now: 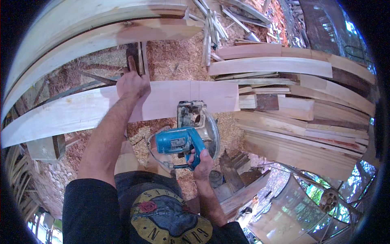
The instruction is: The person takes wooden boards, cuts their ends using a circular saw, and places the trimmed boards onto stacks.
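Observation:
A long pale wooden plank [162, 95] lies crosswise before me, with faint lines marked near its right end. My left hand [133, 84] is at its far edge, one finger pointing forward and the others curled over the edge, partly hidden. My right hand [202, 164] is closed around the rear handle of a blue circular saw [174, 140]. The front of the saw's base plate [191, 106] overlaps the plank's near edge, close to the marked lines. I cannot tell whether the blade touches the wood; the guard hides it.
Stacked boards [300, 142] fill the right side. More long planks [101, 34] lie beyond my left hand. Sawdust [170, 57] covers the ground, with offcuts [233, 168] near the saw. The saw's cord [156, 156] loops beside its motor. A wooden block [44, 148] stands under the plank's left part.

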Tool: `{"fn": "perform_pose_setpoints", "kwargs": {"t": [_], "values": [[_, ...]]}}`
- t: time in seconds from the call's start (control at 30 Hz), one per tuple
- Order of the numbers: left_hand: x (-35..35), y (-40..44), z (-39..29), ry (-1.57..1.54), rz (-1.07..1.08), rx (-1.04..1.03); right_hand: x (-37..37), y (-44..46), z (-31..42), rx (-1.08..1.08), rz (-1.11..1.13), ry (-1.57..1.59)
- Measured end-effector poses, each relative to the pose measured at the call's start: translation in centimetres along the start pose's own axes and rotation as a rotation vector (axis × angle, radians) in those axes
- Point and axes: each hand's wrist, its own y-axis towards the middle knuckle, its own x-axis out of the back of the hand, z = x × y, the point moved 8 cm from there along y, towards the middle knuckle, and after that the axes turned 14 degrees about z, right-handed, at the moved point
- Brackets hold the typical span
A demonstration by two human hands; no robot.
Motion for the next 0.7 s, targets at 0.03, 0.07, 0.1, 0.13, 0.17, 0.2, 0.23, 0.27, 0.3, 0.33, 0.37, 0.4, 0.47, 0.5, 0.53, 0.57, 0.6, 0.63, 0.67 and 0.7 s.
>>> {"fn": "perform_pose_setpoints", "kwargs": {"t": [0.03,0.07,0.1,0.13,0.17,0.2,0.23,0.27,0.3,0.33,0.37,0.4,0.47,0.5,0.53,0.57,0.6,0.63,0.67,0.7], "values": [[-0.07,0.07,0.09,-0.002,-0.002,0.005,0.01,-0.01,-0.07,-0.002,0.001,0.007],[0.0,0.03,0.08,-0.003,-0.004,0.01,0.03,-0.01,-0.16,-0.004,0.001,0.014],[0.1,-0.03,0.06,-0.004,-0.006,0.015,0.07,0.01,-0.23,0.001,0.003,0.015],[0.21,-0.08,0.0,-0.005,-0.007,0.013,0.11,0.08,-0.33,0.005,0.005,0.016],[0.33,-0.15,-0.06,-0.006,-0.008,0.012,0.1,0.15,-0.32,0.009,0.007,0.018],[0.48,-0.23,-0.11,-0.008,-0.01,0.011,0.08,0.2,-0.33,0.004,0.01,0.03],[0.59,-0.38,-0.2,-0.009,-0.005,0.003,0.04,0.2,-0.27,-0.001,0.012,0.042],[0.74,-0.72,-0.23,-0.011,0.0,-0.007,-0.05,0.01,-0.21,-0.005,0.014,0.054],[0.79,-0.81,-0.33,-0.013,0.005,-0.016,-0.09,-0.01,-0.14,-0.005,0.011,0.058],[0.77,-0.77,-0.29,-0.01,0.006,-0.011,-0.14,-0.02,-0.09,-0.006,0.009,0.062],[0.74,-0.69,-0.25,-0.008,0.006,-0.005,-0.18,0.03,-0.08,-0.007,0.008,0.066],[0.74,-0.66,-0.19,-0.006,0.007,0.001,-0.2,0.07,-0.1,-0.004,0.01,0.066],[0.81,-0.73,-0.26,-0.006,0.016,0.003,-0.21,0.1,-0.15,0.0,0.015,0.063],[0.82,-0.85,-0.33,-0.006,0.021,0.004,-0.17,0.02,-0.09,-0.001,0.015,0.064],[0.74,-0.77,-0.28,-0.004,0.019,0.004,-0.21,-0.02,0.0,-0.001,0.015,0.065],[0.62,-0.6,-0.23,-0.003,0.018,0.005,-0.25,-0.02,0.1,-0.002,0.015,0.065],[0.52,-0.45,-0.18,-0.002,0.016,0.005,-0.27,-0.03,0.12,-0.008,0.008,0.066],[0.43,-0.34,-0.13,0.0,0.014,0.006,-0.3,-0.09,0.1,-0.014,0.002,0.067],[0.41,-0.3,-0.13,0.001,0.013,0.005,-0.29,-0.13,0.07,-0.02,-0.005,0.068],[0.38,-0.26,-0.12,0.003,0.011,0.005,-0.28,-0.13,0.07,-0.017,-0.004,0.066]]}}
